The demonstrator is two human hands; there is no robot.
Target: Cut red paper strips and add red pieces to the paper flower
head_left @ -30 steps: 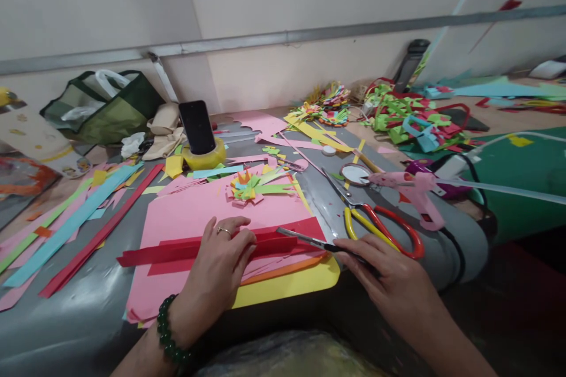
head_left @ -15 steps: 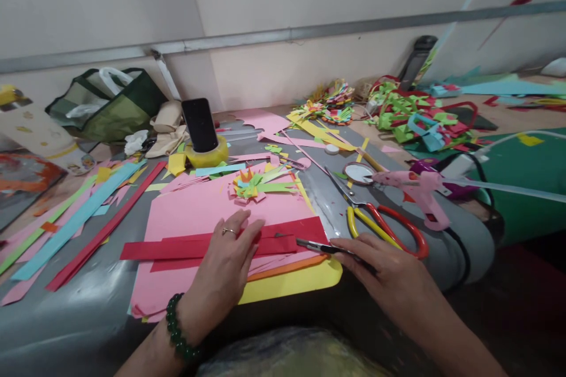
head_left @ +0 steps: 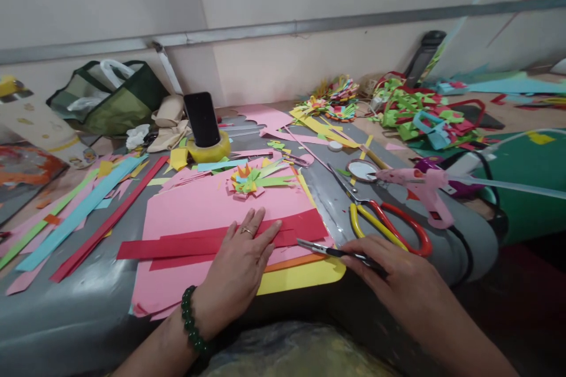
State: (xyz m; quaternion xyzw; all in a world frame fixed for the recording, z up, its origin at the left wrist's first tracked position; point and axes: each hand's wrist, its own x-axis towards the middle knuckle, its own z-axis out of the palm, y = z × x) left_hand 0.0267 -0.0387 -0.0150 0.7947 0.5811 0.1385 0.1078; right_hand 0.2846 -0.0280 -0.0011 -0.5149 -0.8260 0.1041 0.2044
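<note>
My left hand (head_left: pixel 245 256) lies flat with fingers spread, pressing on red paper strips (head_left: pixel 177 245). Under them is a stack of pink paper sheets (head_left: pixel 177 212), with an orange and a yellow sheet (head_left: pixel 305 278) showing at the near edge. In my right hand (head_left: pixel 389 265) is a craft knife (head_left: pixel 329 249), its blade tip near the right end of the top red strip. A fringed paper flower (head_left: pixel 250 181) in green, orange and pink sits on the pink sheets beyond my left hand.
Scissors (head_left: pixel 380 221) and a pink glue gun (head_left: pixel 427 188) lie to the right. A phone (head_left: pixel 202 121) leans upright in a yellow tape roll (head_left: pixel 210 150). Coloured strips (head_left: pixel 84 215) lie left. Behind are a green bag (head_left: pixel 110 97) and cut-paper pieces (head_left: pixel 411 109).
My left hand has slid right along the red strips, its fingers now nearer the knife. The knife has shifted slightly, its blade now just below the top strip's right end.
</note>
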